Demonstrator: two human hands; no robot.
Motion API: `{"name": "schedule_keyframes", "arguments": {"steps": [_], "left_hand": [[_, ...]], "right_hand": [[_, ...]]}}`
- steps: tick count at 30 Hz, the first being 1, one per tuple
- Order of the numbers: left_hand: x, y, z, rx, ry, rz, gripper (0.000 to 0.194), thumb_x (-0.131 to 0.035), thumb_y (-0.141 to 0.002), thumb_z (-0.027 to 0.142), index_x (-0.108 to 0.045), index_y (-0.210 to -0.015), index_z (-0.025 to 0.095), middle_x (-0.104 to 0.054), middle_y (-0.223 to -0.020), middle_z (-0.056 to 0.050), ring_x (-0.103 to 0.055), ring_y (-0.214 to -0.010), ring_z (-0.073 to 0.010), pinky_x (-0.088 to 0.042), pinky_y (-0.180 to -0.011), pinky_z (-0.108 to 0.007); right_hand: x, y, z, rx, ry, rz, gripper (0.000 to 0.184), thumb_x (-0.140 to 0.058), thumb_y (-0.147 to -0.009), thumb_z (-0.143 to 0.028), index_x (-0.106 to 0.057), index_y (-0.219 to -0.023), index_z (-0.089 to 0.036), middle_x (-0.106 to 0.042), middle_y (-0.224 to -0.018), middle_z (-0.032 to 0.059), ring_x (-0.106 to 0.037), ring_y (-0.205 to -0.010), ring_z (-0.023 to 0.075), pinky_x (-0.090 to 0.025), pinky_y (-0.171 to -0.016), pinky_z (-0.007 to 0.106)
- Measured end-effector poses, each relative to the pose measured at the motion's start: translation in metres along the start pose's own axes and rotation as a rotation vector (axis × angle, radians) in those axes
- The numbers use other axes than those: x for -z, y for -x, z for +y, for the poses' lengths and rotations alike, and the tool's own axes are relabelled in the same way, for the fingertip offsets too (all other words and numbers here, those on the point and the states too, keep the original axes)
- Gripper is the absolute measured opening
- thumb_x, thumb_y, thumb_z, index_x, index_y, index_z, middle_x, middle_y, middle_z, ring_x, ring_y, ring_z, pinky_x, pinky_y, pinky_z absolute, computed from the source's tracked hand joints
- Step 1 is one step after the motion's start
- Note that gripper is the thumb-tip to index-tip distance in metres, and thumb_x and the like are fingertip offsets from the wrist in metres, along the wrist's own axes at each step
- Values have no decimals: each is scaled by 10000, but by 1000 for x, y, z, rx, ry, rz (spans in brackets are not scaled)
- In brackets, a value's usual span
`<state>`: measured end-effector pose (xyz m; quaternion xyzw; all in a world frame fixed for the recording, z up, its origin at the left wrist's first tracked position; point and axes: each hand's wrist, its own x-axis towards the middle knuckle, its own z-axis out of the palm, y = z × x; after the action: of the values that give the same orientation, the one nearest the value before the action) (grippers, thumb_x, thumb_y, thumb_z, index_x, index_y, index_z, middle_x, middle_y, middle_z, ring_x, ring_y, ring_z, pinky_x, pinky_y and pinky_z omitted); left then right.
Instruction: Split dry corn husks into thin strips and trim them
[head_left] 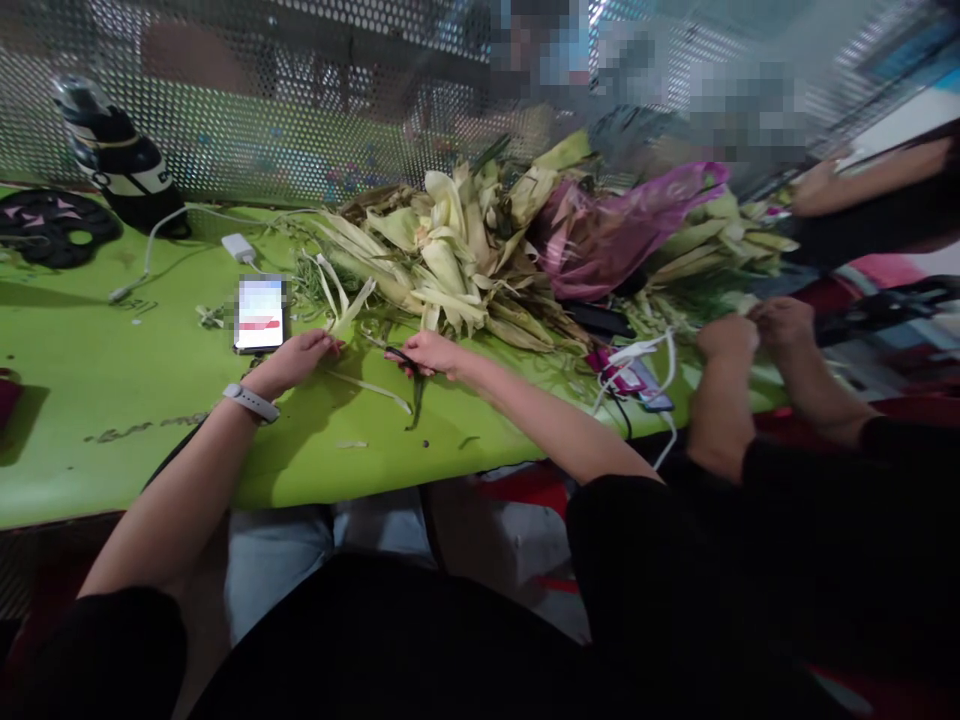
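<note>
My left hand (304,354), with a pale watch band on the wrist, pinches a light strip of corn husk (354,310) over the green tabletop (315,460). To its right, my right hand (429,353) grips a pair of scissors with black handles (402,356); how far the blades are apart is hard to make out. Just behind both hands lies a big heap of dry, pale corn husks (450,255). A cut strip of husk (375,388) rests on the table between my hands.
A lit phone (259,318) and white charger (238,247) lie left. Behind them stands a dark bottle (131,165). A pink plastic bag (600,240) sits among the husks. White cables (634,352) tangle at right, beside a co-worker's hands (750,330). Perforated metal backs the table.
</note>
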<state>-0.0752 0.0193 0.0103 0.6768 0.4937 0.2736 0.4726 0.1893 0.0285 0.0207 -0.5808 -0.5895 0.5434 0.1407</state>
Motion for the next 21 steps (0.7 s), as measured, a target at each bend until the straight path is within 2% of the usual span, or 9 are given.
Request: {"name": "schedule_keyframes", "arguments": {"steps": [3,5,7,9,11,14,17,19,21], "left_hand": [[0,3,8,80,265,49,201,-480,-957,299,-596,-879,154,-682,-1101,-110,-616,-1023,-181,-454,-954,-363],[1,5,13,104,375,51,175,-503,-955,275,-583,-852,158,-694,-1020,-90,-644,-932,-156,-488,-887,-325],[2,6,15,135,409,43,177,-512,-957,263,-588,-834,160,-685,-892,-60,-642,-776,-125,-507,-765,-278],[4,6,15,156,391,39,197,-497,-966,259,-606,-835,159,-632,-736,-25,-561,-582,-88,-450,-576,-217],[6,6,14,148,382,37,219,-472,-975,253,-622,-848,156,-551,-624,10,-437,-461,-65,-327,-451,-191],[9,5,13,117,412,51,241,-454,-980,238,-627,-838,150,-484,-584,28,-369,-438,-57,-259,-424,-189],[11,6,12,117,434,57,245,-453,-980,238,-632,-837,151,-456,-590,30,-352,-453,-57,-250,-432,-191],[12,5,10,126,445,43,245,-457,-979,244,-637,-843,149,-440,-594,32,-335,-454,-55,-235,-431,-193],[14,4,7,131,462,23,237,-470,-973,249,-642,-851,143,-430,-595,32,-327,-454,-54,-226,-428,-194]], "right_hand": [[3,6,5,32,302,176,335,-753,-789,-424,-590,-736,-136,-664,-615,17,-482,-362,58,-363,-391,186],[5,11,4,68,526,240,267,-734,-798,-384,-622,-812,-142,-693,-692,27,-574,-440,97,-435,-490,215],[8,16,0,124,741,277,280,-731,-786,-382,-647,-909,-145,-720,-828,65,-650,-583,148,-463,-578,246],[10,19,-7,157,944,296,346,-736,-770,-415,-663,-967,-140,-711,-985,126,-682,-762,218,-469,-635,279],[11,20,-15,131,1086,247,359,-727,-772,-444,-682,-945,-133,-694,-1034,163,-673,-868,273,-470,-659,305],[7,19,-29,149,1134,232,258,-647,-857,-374,-697,-950,-139,-691,-1029,155,-660,-927,288,-480,-708,329],[-7,10,-42,358,1099,283,240,-563,-930,-258,-661,-1128,-162,-642,-1172,140,-643,-989,257,-488,-784,338],[-21,-3,-48,467,1062,196,312,-579,-934,-248,-605,-1236,-177,-594,-1257,132,-643,-959,224,-494,-792,328],[-32,-18,-51,472,1051,139,352,-596,-929,-255,-576,-1273,-184,-568,-1277,131,-642,-938,218,-497,-779,325]]}}
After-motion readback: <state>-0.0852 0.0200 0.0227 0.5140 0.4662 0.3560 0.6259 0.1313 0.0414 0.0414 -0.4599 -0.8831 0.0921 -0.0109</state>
